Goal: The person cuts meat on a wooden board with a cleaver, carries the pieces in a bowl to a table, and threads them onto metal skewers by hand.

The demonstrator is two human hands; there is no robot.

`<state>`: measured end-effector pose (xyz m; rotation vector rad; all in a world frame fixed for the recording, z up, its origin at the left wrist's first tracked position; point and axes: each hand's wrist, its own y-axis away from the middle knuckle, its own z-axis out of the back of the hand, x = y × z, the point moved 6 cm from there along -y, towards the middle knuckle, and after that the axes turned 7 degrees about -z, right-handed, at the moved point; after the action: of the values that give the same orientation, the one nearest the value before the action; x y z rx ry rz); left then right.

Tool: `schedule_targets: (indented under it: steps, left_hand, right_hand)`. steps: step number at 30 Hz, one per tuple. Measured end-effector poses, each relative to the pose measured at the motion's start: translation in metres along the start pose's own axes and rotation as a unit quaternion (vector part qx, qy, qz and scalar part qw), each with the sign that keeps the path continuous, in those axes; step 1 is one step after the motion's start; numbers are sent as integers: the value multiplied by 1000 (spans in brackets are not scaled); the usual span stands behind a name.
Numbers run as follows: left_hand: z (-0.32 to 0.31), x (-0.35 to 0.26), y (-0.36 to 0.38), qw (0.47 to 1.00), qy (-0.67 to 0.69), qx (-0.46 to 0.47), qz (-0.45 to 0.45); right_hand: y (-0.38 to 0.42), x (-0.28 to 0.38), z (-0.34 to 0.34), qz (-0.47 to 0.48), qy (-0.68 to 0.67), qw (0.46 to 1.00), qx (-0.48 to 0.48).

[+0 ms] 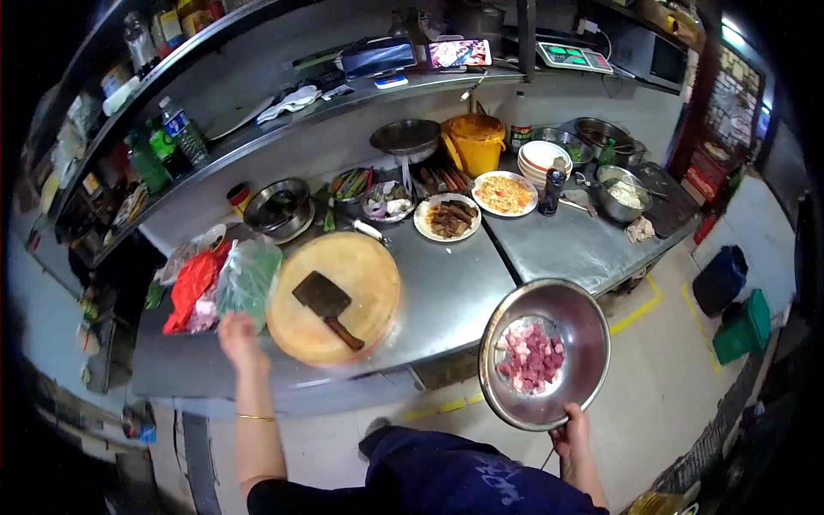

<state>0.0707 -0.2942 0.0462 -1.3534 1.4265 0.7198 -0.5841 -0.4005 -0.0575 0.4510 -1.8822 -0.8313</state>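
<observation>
Gripping the bowl (588, 343) by its near rim with the right hand (571, 429), clasped on the edge. Held just off the near side of the counter (442, 292), above the floor (639, 378), well to the right of the board (378, 283). Metal by its shine, so likely stiff, fairly light and hard to break, though apt to slip if greasy. Best taken by the rim, with a second hold on the opposite side for steadiness; likely to tip on one hold alone. Inside, in a loose heap at the bottom, cubes of pink and red meat (532, 356): probably soft, moist and slick, prone to slide toward any lowered side.

Far off to the left, beside the green bag (247, 279), the left hand (240, 339), blurred; no telling whether spread, curled or touching the bag. Farther left, next to the green bag, a red bag (190, 287). Between the hands, flat on the board, a cleaver (321, 294) with its handle toward the near right. Toward the far side, a yellow bucket (478, 154).
</observation>
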Motion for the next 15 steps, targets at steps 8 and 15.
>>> schedule_targets:
  steps: [8, 15]
  left_hand:
    - [168, 103, -340, 980, -198, 29, 17]
    - [210, 168, -452, 659, -734, 98, -130]
  right_hand:
    - [33, -84, -198, -53, -60, 996, -44]
    - [95, -124, -241, -39, -103, 983, -149]
